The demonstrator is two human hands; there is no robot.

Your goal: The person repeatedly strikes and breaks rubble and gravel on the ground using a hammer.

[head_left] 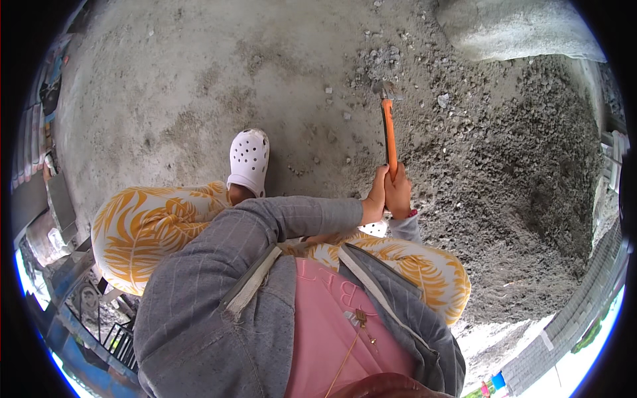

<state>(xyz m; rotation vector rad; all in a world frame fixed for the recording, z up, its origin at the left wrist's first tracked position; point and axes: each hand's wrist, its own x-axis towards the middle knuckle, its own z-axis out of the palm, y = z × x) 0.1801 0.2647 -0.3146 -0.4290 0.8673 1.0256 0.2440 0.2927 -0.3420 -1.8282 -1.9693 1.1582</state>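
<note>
A hammer with an orange and black handle points away from me, its metal head low against the rubble-strewn ground. Both hands are closed around the lower end of its handle. My left hand wraps it from the left side, my right hand from the right, close together. Small broken stones and grey grit lie around the hammer head. Whether the head touches the ground I cannot tell.
Smooth grey concrete spreads on the left. Loose gravel heaps on the right. A pale sack-like shape stands at the far right. My white clog rests left of the hammer. A metal grille is at the lower left.
</note>
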